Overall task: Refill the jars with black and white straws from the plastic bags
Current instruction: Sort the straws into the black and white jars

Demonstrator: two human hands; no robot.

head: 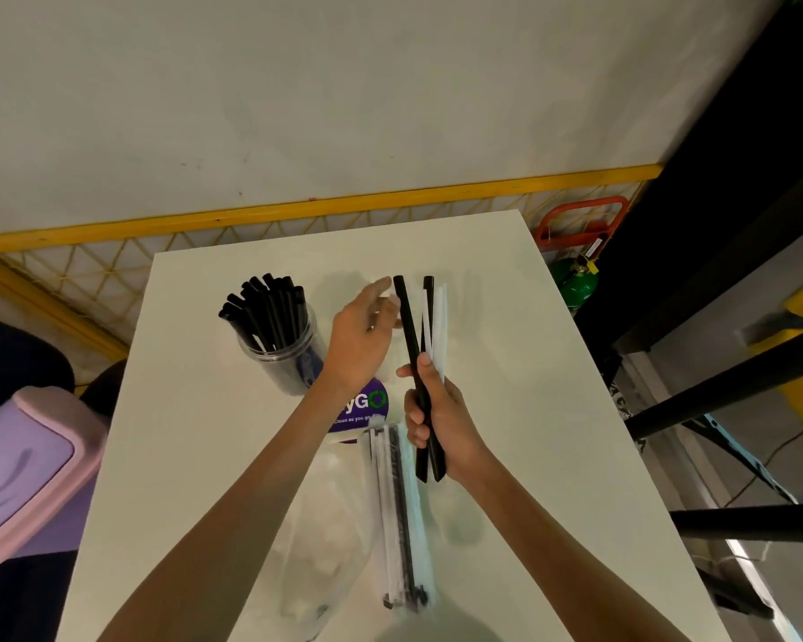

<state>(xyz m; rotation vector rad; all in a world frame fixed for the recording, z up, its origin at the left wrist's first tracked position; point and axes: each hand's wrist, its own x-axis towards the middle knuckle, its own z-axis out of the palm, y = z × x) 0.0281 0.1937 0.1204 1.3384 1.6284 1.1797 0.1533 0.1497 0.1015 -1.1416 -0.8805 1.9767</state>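
Note:
A clear jar [283, 359] full of black straws [270, 308] stands on the white table [195, 456], left of centre. My right hand [441, 424] grips a small bunch of black and white straws [418, 326], held upright above the table. My left hand [362, 335] hovers just left of that bunch, fingers relaxed and reaching toward the straw tips, holding nothing. A clear plastic bag [402, 516] with black and white straws lies flat below my hands. A purple-labelled jar [362, 410] is mostly hidden under my left wrist.
A second, crumpled clear bag [316, 549] lies at the near left of the table. A pink and purple bin [24, 470] stands left of the table. Black metal bars [715, 400] and a green cylinder [576, 284] are to the right. A wall rises behind.

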